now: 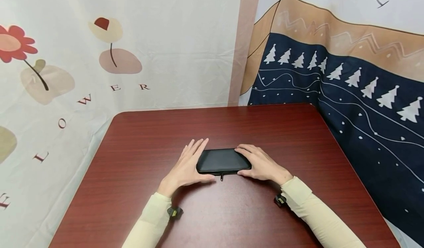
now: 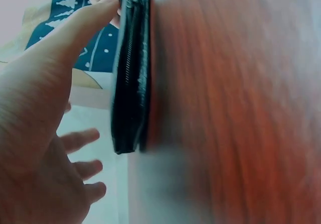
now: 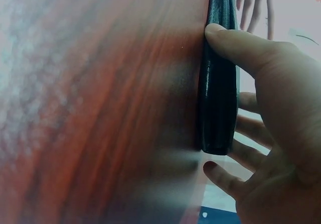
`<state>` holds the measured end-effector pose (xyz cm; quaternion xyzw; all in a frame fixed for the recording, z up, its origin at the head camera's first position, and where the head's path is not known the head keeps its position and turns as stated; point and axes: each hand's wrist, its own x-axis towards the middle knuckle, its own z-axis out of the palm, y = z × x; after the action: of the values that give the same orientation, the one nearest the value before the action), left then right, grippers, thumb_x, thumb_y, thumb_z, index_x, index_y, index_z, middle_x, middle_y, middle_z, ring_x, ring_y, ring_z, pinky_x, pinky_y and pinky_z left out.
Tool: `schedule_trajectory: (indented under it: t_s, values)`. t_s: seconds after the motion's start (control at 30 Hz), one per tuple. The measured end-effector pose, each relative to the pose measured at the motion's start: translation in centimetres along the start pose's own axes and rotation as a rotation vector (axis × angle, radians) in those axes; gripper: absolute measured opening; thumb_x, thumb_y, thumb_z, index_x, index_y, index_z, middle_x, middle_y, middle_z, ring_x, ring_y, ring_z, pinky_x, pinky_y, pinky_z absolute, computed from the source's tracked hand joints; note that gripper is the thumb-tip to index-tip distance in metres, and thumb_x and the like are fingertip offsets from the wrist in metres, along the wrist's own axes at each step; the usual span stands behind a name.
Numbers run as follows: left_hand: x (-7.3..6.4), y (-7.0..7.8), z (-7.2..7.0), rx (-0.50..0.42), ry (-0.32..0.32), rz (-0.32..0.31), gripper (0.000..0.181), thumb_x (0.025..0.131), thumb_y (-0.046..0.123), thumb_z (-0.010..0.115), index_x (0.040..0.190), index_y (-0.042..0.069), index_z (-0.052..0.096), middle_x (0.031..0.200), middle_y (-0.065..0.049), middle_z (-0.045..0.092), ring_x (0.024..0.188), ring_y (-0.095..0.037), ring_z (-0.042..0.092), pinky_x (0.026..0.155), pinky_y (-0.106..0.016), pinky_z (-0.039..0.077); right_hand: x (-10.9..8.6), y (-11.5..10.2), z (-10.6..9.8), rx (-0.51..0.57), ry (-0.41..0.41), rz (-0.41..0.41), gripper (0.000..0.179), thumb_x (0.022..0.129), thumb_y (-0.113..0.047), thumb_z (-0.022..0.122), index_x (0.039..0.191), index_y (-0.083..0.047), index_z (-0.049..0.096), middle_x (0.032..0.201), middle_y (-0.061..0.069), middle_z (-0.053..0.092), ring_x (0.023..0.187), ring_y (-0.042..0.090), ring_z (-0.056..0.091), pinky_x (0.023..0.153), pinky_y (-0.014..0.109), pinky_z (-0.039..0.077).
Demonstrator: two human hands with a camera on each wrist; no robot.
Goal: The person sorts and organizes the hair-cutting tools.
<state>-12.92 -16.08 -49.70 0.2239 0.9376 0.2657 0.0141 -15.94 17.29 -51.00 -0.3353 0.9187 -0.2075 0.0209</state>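
Note:
A flat black zip case (image 1: 223,160) lies on the table, closed, with its zip pull (image 1: 222,177) hanging at the near edge. My right hand (image 1: 261,164) grips the right end, thumb on the near side and fingers at the far edge. In the right wrist view the thumb presses the zipped side of the case (image 3: 218,98). My left hand (image 1: 187,169) is spread around the left end, fingers straight and thumb along the near edge. The left wrist view shows those fingers apart from the case (image 2: 131,88); whether the thumb touches it I cannot tell.
The reddish-brown wooden table (image 1: 159,130) extends around both hands. Behind it hangs a pale curtain (image 1: 185,31) with flower prints. A dark blue cloth (image 1: 347,108) with white trees hangs along the right side. Each wrist carries a small black camera (image 1: 174,212).

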Motion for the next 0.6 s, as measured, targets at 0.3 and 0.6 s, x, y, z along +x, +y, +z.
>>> schedule_trajectory:
  t_s: [0.3,0.6]
  values:
    - [-1.1,2.0,-0.5,0.039,0.068,-0.005,0.129,0.081,0.065,0.096,0.182,0.029,0.024,0.188,-0.015,0.028,0.176,-0.049,0.018,0.14,-0.072,0.023,-0.1,-0.2,0.0,0.021,0.001,0.007,0.085,0.091,-0.042,0.095,0.162,-0.008,0.059,0.168,0.015,0.058,0.155,0.036,0.057,0.127,0.06,0.049]
    - [-2.6,5.0,0.2,0.062,0.242,0.048,0.111,0.083,0.056,0.098,0.174,0.019,0.046,0.188,-0.013,0.026,0.172,-0.047,0.031,0.132,-0.071,0.04,-0.2,-0.1,0.0,0.032,0.014,0.005,0.085,0.09,-0.041,0.095,0.161,-0.009,0.06,0.167,0.015,0.058,0.155,0.036,0.057,0.127,0.061,0.048]
